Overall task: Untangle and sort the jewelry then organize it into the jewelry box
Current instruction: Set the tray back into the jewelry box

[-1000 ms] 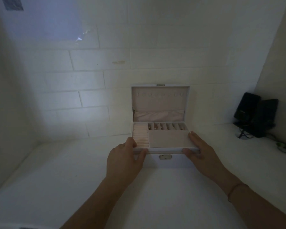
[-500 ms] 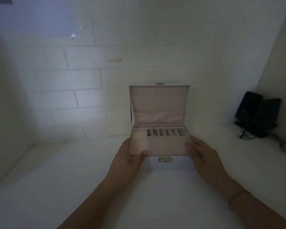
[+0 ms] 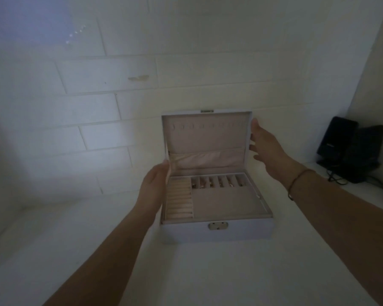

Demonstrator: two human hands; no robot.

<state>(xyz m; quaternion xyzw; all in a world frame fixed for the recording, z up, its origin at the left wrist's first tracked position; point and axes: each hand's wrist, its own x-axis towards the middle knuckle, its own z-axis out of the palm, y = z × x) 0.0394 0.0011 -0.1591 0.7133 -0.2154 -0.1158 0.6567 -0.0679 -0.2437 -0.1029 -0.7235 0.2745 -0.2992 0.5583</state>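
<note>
White jewelry box (image 3: 217, 234) sits on a white table (image 3: 208, 279), lid (image 3: 206, 138) upright, against the white brick wall (image 3: 119, 85). Inside: pink lining, ring rolls (image 3: 179, 200) in the left compartment, a row of small slots (image 3: 218, 181) at the far side with small gold pieces, too blurry to name, and a flat pad (image 3: 228, 204) nearer. Metal latch (image 3: 217, 226) on the near front. Left hand (image 3: 154, 186) rests against the box's left side by the hinge, fingers fairly straight, gripping nothing clear. Right hand (image 3: 264, 146) touches the lid's right edge, fingers extended, thumb up at the top corner. Thin bracelet (image 3: 296, 181) on the right wrist. Dark black devices (image 3: 352, 149) with cables far right.
</note>
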